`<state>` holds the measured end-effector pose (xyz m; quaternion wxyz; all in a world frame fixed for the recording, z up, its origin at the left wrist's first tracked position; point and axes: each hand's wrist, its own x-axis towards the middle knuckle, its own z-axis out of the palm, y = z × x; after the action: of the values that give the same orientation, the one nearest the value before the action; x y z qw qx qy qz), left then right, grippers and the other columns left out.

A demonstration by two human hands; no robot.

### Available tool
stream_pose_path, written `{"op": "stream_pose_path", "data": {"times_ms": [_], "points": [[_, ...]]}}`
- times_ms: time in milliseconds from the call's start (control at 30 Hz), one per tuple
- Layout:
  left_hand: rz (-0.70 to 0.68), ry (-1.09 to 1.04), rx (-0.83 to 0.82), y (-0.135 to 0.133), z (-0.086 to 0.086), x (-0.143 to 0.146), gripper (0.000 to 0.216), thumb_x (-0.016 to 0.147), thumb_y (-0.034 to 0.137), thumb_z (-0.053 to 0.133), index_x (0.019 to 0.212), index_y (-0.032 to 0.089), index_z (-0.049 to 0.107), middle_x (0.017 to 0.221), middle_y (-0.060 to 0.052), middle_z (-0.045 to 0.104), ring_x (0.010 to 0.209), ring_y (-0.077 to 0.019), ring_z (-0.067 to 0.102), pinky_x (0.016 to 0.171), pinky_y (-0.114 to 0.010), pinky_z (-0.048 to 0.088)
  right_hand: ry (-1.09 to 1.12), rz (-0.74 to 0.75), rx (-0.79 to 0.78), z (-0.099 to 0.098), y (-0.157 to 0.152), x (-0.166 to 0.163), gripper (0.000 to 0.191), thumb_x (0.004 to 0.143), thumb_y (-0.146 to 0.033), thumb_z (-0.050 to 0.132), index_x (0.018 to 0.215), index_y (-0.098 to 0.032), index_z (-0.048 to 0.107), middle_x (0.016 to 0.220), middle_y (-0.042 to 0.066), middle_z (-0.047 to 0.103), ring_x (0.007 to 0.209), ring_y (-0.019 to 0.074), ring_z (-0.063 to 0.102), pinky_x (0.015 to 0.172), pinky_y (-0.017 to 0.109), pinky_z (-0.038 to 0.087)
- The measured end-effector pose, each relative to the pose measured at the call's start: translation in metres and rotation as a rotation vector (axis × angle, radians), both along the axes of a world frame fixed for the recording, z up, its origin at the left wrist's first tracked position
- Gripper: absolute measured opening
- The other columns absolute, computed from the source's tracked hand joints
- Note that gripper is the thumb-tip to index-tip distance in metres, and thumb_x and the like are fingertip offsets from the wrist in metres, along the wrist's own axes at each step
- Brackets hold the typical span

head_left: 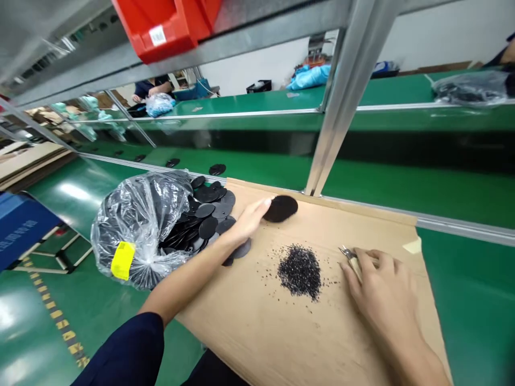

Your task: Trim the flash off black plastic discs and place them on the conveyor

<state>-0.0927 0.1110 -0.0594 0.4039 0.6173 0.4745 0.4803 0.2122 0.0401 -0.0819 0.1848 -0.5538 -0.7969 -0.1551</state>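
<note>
My left hand (246, 221) reaches over the cardboard sheet (257, 327), fingers stretched out, fingertips touching a single black disc (281, 208). Beside that hand lies a spill of several black discs (207, 212) out of a clear plastic bag (139, 228) with a yellow label. My right hand (380, 287) rests on the cardboard, closed round a small metal cutter (346, 252) whose tip pokes out toward a heap of black trimmings (301, 271).
A metal post (333, 115) rises behind the cardboard. Green conveyor belt (402, 187) runs beyond it with a few discs (217, 169) lying on it. A red bin (164, 27) sits on the shelf above. Another person works at far left.
</note>
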Motion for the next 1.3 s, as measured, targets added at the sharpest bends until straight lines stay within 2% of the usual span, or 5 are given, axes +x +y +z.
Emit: {"op": "stream_pose_path", "data": {"times_ms": [100, 333, 733, 1000, 1300], "points": [[0.068, 0.407, 0.204, 0.061, 0.019, -0.014, 0.045, 0.107, 0.048, 0.039, 0.122, 0.017, 0.068, 0.128, -0.007, 0.073, 0.125, -0.0182, 0.066, 0.110, -0.031, 0.052, -0.001, -0.004, 0.020, -0.001, 0.001, 0.000, 0.031, 0.105, -0.033, 0.045, 0.109, -0.012, 0.068, 0.103, 0.021, 0.060, 0.097, 0.0398, 0.055, 0.073, 0.047, 0.049], [-0.007, 0.788, 0.062, 0.132, 0.019, -0.015, 0.035, 0.098, 0.038, 0.064, 0.125, 0.016, 0.063, 0.129, -0.011, 0.065, 0.114, -0.0238, 0.066, 0.099, -0.047, 0.058, 0.030, -0.062, -0.069, 0.000, -0.005, 0.000, 0.019, 0.102, -0.024, 0.057, 0.110, -0.011, 0.069, 0.105, 0.017, 0.060, 0.095, 0.0337, 0.056, 0.078, 0.043, 0.050], [0.077, 1.214, -0.128, 0.130, 0.020, -0.009, 0.030, 0.099, 0.040, 0.062, 0.115, 0.015, 0.067, 0.119, -0.009, 0.069, 0.107, -0.0213, 0.067, 0.096, -0.043, 0.057, 0.072, -0.213, -0.348, 0.015, -0.024, -0.014, 0.021, 0.100, -0.012, 0.060, 0.119, -0.009, 0.068, 0.115, 0.019, 0.059, 0.107, 0.0346, 0.050, 0.094, 0.044, 0.040], [0.045, 1.230, 0.015, 0.114, 0.023, -0.012, 0.016, 0.085, 0.027, 0.055, 0.083, 0.023, 0.071, 0.071, -0.002, 0.073, 0.068, -0.0240, 0.064, 0.061, -0.028, 0.043, 0.044, -0.304, -0.456, 0.025, -0.038, -0.020, 0.020, 0.104, -0.025, 0.064, 0.121, -0.014, 0.066, 0.123, 0.014, 0.059, 0.111, 0.0304, 0.051, 0.099, 0.040, 0.040], [-0.051, 1.136, 0.294, 0.099, 0.046, -0.043, 0.076, 0.088, 0.084, 0.033, 0.086, 0.020, 0.076, 0.097, -0.005, 0.078, 0.092, -0.0244, 0.068, 0.076, -0.028, 0.050, 0.016, -0.249, -0.541, 0.055, -0.017, 0.020, 0.030, 0.099, -0.003, 0.057, 0.126, -0.014, 0.065, 0.122, 0.013, 0.063, 0.116, 0.0269, 0.058, 0.099, 0.033, 0.047]]}}
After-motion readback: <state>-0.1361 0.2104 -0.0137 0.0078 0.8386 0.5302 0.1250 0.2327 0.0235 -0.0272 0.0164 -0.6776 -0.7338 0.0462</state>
